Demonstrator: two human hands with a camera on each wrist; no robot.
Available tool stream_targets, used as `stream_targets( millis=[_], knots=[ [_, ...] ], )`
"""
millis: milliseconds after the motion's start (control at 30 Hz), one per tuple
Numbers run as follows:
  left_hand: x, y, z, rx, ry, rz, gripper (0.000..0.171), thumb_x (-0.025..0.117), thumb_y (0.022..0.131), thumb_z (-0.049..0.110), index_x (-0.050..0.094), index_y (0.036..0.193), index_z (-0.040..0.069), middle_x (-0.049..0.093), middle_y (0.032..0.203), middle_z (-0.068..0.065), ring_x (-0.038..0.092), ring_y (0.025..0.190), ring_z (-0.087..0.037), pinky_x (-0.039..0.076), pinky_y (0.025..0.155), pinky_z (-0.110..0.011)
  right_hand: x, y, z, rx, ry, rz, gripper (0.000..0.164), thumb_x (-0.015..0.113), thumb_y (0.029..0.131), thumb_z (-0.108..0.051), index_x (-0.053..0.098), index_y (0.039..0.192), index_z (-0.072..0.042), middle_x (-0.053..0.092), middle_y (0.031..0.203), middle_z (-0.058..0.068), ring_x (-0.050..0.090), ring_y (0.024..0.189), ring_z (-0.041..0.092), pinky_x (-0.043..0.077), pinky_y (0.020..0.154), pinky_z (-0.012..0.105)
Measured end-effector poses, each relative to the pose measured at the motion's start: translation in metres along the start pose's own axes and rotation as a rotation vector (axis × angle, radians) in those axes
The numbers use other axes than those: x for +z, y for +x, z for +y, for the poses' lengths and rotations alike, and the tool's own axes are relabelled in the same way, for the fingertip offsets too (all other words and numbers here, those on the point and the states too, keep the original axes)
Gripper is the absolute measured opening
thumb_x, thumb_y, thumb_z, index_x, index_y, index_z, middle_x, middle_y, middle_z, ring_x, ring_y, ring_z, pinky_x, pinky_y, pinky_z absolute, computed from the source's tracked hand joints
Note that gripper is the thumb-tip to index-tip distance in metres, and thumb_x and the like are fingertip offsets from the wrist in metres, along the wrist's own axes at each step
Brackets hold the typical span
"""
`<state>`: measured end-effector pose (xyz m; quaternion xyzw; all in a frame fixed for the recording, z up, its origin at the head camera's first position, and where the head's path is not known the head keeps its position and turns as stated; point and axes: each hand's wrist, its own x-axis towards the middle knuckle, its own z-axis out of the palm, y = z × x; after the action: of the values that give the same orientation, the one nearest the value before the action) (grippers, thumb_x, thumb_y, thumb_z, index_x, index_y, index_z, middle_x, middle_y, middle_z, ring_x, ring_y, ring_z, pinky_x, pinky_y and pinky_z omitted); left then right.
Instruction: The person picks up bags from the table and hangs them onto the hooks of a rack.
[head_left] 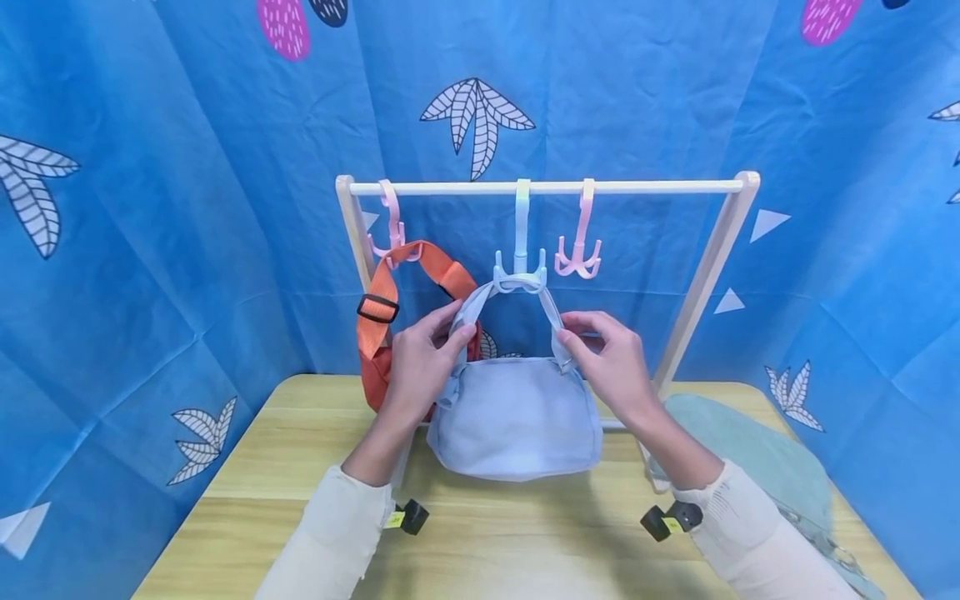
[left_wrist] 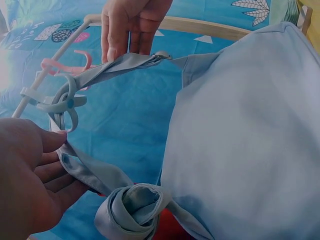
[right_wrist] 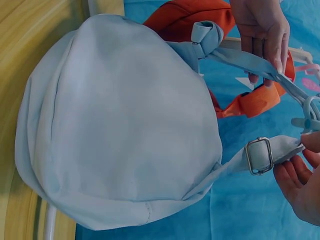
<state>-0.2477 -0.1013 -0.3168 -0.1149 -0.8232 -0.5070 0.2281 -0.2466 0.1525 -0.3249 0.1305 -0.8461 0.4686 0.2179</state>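
Note:
A pale blue bag (head_left: 517,417) hangs by its strap (head_left: 551,312) from a light blue hook (head_left: 522,221) in the head view. My left hand (head_left: 422,358) pinches the left side of the strap between thumb and fingers. On the other side my right hand (head_left: 611,358) pinches the strap a little below the hook. The left wrist view shows a rolled or knotted lump of strap (left_wrist: 132,212) below my left hand. A metal buckle (right_wrist: 270,154) sits on the strap beside my right hand in the right wrist view.
An orange-red bag (head_left: 375,379) hangs from a pink hook (head_left: 393,218) at left. Another pink hook (head_left: 581,237) is at right on the rack's bar (head_left: 667,187). A green bag (head_left: 750,450) lies on the right of the wooden table (head_left: 292,492). Blue cloth (head_left: 225,167) surrounds it.

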Motion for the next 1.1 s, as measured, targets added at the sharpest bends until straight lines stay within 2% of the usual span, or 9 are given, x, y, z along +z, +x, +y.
stream_targets(
  millis=[333, 600, 800, 900, 1100],
  knots=[
    [-0.002, -0.002, -0.001, 0.008, 0.037, 0.001, 0.046, 0.075, 0.096, 0.024, 0.066, 0.141, 0.013, 0.074, 0.131, -0.012, 0.074, 0.116, -0.029, 0.059, 0.098, -0.043, -0.005, -0.003, 0.007, -0.016, -0.013, -0.003, 0.032, 0.072, 0.099, -0.024, 0.071, 0.128, -0.013, 0.070, 0.124, 0.007, 0.070, 0.113, 0.023, 0.059, 0.097, 0.041],
    [-0.004, -0.005, -0.002, 0.015, 0.030, 0.009, 0.044, 0.077, 0.095, 0.022, 0.068, 0.138, 0.014, 0.075, 0.128, -0.011, 0.075, 0.114, -0.028, 0.060, 0.098, -0.044, -0.010, -0.005, 0.011, -0.014, -0.023, -0.009, 0.031, 0.072, 0.099, -0.019, 0.070, 0.129, -0.012, 0.070, 0.126, 0.008, 0.071, 0.113, 0.024, 0.059, 0.094, 0.039],
    [-0.007, -0.006, -0.005, 0.035, 0.028, 0.026, 0.043, 0.077, 0.095, 0.020, 0.069, 0.136, 0.013, 0.076, 0.125, -0.010, 0.076, 0.112, -0.027, 0.060, 0.097, -0.042, -0.012, -0.006, 0.012, 0.000, -0.030, -0.032, 0.032, 0.072, 0.099, -0.022, 0.070, 0.130, -0.014, 0.070, 0.125, 0.006, 0.071, 0.114, 0.023, 0.059, 0.095, 0.037],
    [-0.008, -0.007, -0.007, 0.050, 0.027, 0.036, 0.040, 0.077, 0.095, 0.019, 0.070, 0.134, 0.012, 0.076, 0.125, -0.010, 0.077, 0.108, -0.025, 0.061, 0.096, -0.041, -0.012, -0.006, 0.013, -0.004, -0.034, -0.037, 0.031, 0.072, 0.099, -0.023, 0.070, 0.129, -0.015, 0.071, 0.124, 0.005, 0.071, 0.113, 0.021, 0.059, 0.095, 0.030],
    [-0.009, -0.008, -0.008, 0.052, 0.040, 0.057, 0.034, 0.078, 0.094, 0.018, 0.074, 0.128, 0.011, 0.074, 0.123, -0.008, 0.077, 0.102, -0.022, 0.062, 0.093, -0.039, -0.013, -0.008, 0.014, -0.029, -0.037, -0.038, 0.030, 0.073, 0.099, -0.022, 0.071, 0.127, -0.014, 0.071, 0.122, 0.006, 0.071, 0.109, 0.021, 0.054, 0.089, 0.009]
  ],
)
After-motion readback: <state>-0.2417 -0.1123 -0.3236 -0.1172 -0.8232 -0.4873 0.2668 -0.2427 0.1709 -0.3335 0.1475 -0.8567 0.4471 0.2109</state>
